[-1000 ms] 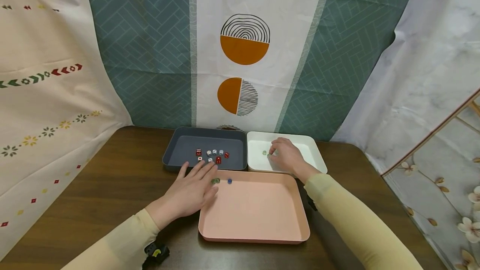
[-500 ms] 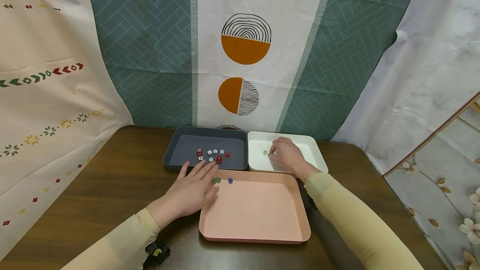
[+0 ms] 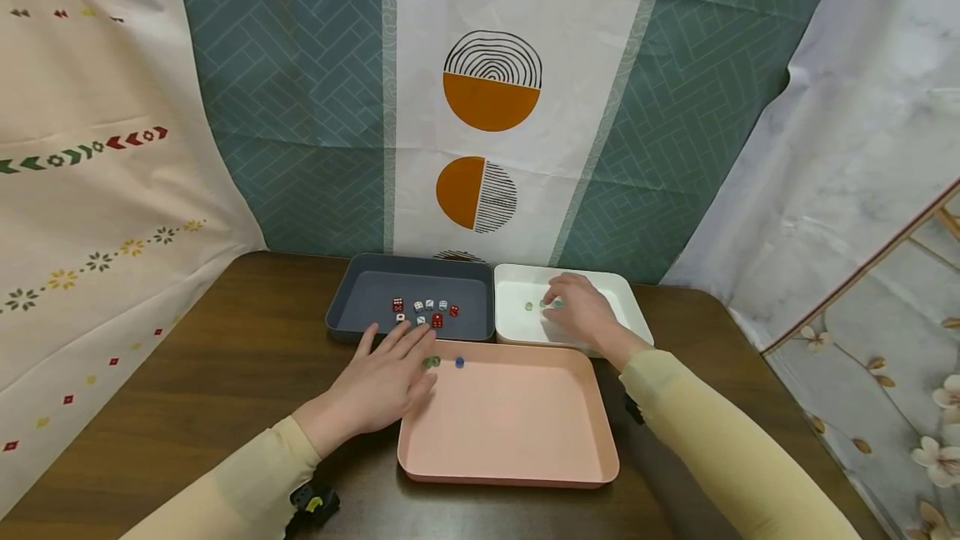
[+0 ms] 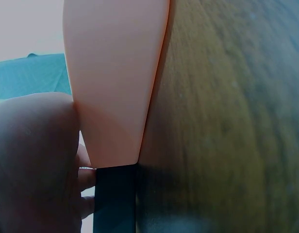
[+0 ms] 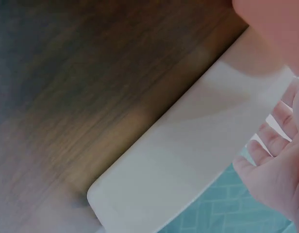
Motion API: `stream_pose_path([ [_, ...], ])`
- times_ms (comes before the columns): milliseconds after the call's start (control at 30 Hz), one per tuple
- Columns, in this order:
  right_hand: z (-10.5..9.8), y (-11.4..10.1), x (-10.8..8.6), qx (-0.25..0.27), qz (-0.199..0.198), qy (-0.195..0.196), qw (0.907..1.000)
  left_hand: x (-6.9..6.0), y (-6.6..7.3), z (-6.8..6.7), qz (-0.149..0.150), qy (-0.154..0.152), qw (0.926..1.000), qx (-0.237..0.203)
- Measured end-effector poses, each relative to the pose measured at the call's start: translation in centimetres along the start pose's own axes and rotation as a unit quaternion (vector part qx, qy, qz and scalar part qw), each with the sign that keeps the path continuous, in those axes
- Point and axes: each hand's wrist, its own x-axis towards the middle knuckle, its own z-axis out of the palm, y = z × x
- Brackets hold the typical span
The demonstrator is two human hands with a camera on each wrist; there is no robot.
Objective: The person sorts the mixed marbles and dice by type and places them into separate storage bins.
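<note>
My left hand (image 3: 378, 382) lies palm down with straight, spread fingers across the left edge of the pink tray (image 3: 510, 432), its fingertips reaching the front rim of the dark grey tray (image 3: 360, 283). Just right of those fingers, green glass pieces (image 3: 432, 362) and a blue one (image 3: 460, 362) lie in the pink tray. Over the white tray (image 3: 622, 323), my right hand (image 3: 581, 309) hovers with loosely bent, parted fingers. Small pale green pieces (image 3: 528, 306) lie in that tray, some close to its fingertips. The wrist views show fingers (image 5: 273, 139) above the white tray's wall.
Several red dice (image 3: 437, 320) and white dice (image 3: 418, 306) sit in the dark grey tray. All three trays stand on a brown wooden table (image 3: 225, 373). A patterned cloth (image 3: 315, 107) hangs behind the table, with other cloths at both sides.
My right hand has shifted slightly and its fingers have parted, so more pale green pieces show beside its fingertips. The left hand has stayed put.
</note>
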Motion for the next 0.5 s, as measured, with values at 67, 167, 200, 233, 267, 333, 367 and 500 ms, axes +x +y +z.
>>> stream_pose_path([
  [67, -0.2, 0.0, -0.4, -0.002, -0.009, 0.005, 0.9999, 0.0, 0.0, 0.0, 0.000, 0.001, 1.0000, -0.001],
  [167, -0.6, -0.3, -1.0, -0.007, -0.022, 0.013, 0.9996, 0.0, 0.0, 0.0, -0.002, 0.001, 1.0000, -0.001],
  [200, -0.7, -0.4, -1.3, -0.007, -0.027, 0.016, 0.9995, 0.0, 0.0, 0.0, -0.002, 0.002, 1.0000, -0.002],
  [233, -0.8, -0.6, -1.6, -0.005, -0.030, 0.019, 0.9993, 0.0, 0.0, 0.0, -0.002, 0.002, 1.0000, -0.003],
  [267, -1.0, -0.8, -1.9, -0.001, -0.034, 0.022, 0.9992, 0.0, 0.1, 0.0, -0.001, 0.003, 1.0000, -0.004],
  [333, -1.3, -1.3, -2.5, 0.009, -0.042, 0.027, 0.9987, 0.0, 0.0, 0.0, 0.000, 0.004, 1.0000, -0.007],
  [367, -1.4, -1.6, -2.8, 0.015, -0.046, 0.030, 0.9984, 0.0, 0.0, 0.0, 0.000, 0.003, 1.0000, -0.008],
  [500, -1.9, -2.9, -4.1, 0.042, -0.070, 0.036, 0.9960, 0.1, 0.0, 0.1, 0.001, 0.002, 1.0000, -0.002],
])
